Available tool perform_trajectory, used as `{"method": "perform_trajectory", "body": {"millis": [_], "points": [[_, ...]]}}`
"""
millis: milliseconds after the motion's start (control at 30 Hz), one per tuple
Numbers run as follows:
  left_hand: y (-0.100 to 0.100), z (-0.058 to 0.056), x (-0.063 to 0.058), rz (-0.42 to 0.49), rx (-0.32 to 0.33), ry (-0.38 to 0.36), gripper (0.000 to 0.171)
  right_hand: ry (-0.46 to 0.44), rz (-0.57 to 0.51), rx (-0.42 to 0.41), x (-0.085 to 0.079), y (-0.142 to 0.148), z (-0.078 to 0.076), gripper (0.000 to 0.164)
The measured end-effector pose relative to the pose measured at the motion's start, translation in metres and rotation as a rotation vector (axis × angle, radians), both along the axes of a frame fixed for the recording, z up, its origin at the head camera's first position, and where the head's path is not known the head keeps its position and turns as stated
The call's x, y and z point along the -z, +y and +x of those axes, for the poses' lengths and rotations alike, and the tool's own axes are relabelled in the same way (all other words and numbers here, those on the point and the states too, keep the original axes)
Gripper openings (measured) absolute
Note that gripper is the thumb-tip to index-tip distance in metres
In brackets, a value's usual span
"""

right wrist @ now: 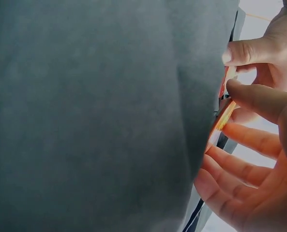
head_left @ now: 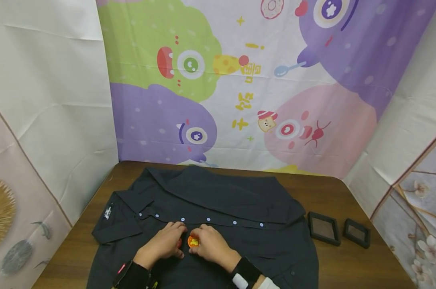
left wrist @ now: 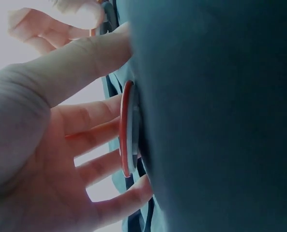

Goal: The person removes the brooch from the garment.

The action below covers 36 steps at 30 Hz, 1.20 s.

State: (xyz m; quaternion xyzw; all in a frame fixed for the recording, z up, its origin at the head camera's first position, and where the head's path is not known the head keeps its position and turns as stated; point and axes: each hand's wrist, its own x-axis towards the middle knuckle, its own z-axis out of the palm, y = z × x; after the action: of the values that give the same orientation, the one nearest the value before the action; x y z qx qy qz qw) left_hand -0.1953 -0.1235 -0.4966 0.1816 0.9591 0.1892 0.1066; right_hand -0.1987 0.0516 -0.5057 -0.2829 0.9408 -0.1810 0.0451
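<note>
A dark button-up shirt [head_left: 272,253] lies spread on the table, its row of pale buttons running across. My left hand [head_left: 165,241] rests over a red-rimmed round badge [left wrist: 127,128], thumb to one side and fingers to the other; in the head view only a sliver of it shows. Close to its right, my right hand [head_left: 212,243] pinches an orange round badge [head_left: 192,241] with a yellow picture on it. In the right wrist view this orange badge [right wrist: 219,125] stands tilted against the cloth between thumb and fingers. The backs of both badges are hidden.
Two small black frames [head_left: 323,228] lie on the brown wooden table [head_left: 362,273] to the shirt's right. Behind the table hangs a cartoon-printed cloth [head_left: 239,152], with pale panels at both sides. A white print marks the shirt's left part.
</note>
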Motion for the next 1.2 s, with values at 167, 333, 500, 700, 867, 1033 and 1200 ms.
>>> {"method": "perform_trajectory", "body": {"millis": [167, 333, 500, 700, 867, 1033, 1200], "points": [[0.0030, 0.0010, -0.0031, -0.031, 0.029, 0.028, 0.059, 0.023, -0.002, -0.010, 0.0003, 0.0011, -0.0001, 0.036], [0.0032, 0.0019, -0.0029, -0.060, 0.030, 0.040, 0.056, 0.023, -0.005, 0.009, 0.0028, 0.0017, -0.0013, 0.036], [0.0007, 0.0004, -0.0014, -0.010, 0.034, 0.037, 0.052, 0.024, -0.005, 0.022, 0.0045, 0.0029, -0.0018, 0.034], [0.0006, -0.0004, -0.0008, -0.002, 0.069, 0.064, 0.051, 0.014, -0.005, 0.000, 0.0029, 0.0043, -0.0020, 0.033], [-0.0001, -0.0010, -0.0010, -0.005, 0.065, 0.077, 0.051, 0.030, 0.005, -0.016, 0.0021, 0.0032, -0.0030, 0.032], [-0.0005, -0.0007, -0.0008, 0.008, 0.047, 0.047, 0.051, 0.031, 0.034, -0.023, 0.0020, 0.0028, -0.0022, 0.031], [-0.0016, 0.0001, 0.0000, 0.023, 0.045, 0.040, 0.052, 0.027, 0.040, -0.017, 0.0009, 0.0023, -0.0006, 0.032]]}}
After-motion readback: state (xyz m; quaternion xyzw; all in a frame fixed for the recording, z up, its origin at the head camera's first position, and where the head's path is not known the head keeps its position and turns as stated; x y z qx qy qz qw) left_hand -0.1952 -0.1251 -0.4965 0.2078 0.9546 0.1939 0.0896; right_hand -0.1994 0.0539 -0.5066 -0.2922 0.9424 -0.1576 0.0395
